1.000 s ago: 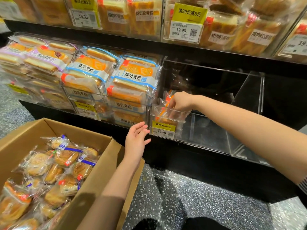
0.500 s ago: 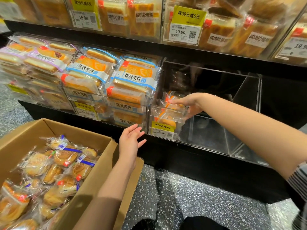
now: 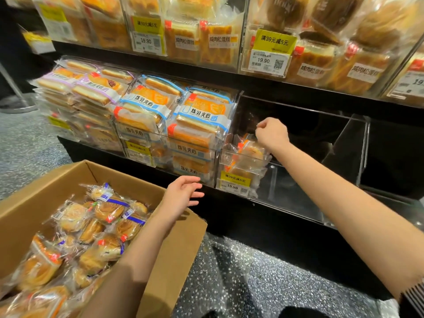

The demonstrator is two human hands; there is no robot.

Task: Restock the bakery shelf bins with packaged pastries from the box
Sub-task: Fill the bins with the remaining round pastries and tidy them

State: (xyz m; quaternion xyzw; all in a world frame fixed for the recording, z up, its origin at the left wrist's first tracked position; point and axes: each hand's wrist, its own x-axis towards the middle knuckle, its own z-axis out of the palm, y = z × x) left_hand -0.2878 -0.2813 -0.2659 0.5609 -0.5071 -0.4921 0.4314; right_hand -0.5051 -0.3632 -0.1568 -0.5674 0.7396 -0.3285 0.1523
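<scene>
Above the clear bin (image 3: 298,180), right hand (image 3: 273,134) curls (contents unclear); left hand (image 3: 183,193) spread.

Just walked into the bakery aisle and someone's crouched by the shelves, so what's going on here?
A person is restocking a clear acrylic shelf bin from an open brown cardboard box of clear-wrapped round pastries. The right hand, fingers curled and apparently holding nothing, hovers just above a few orange-labelled wrapped pastries at the bin's left end; the rest of the bin looks bare. The left hand hangs open over the box's far corner.
</scene>
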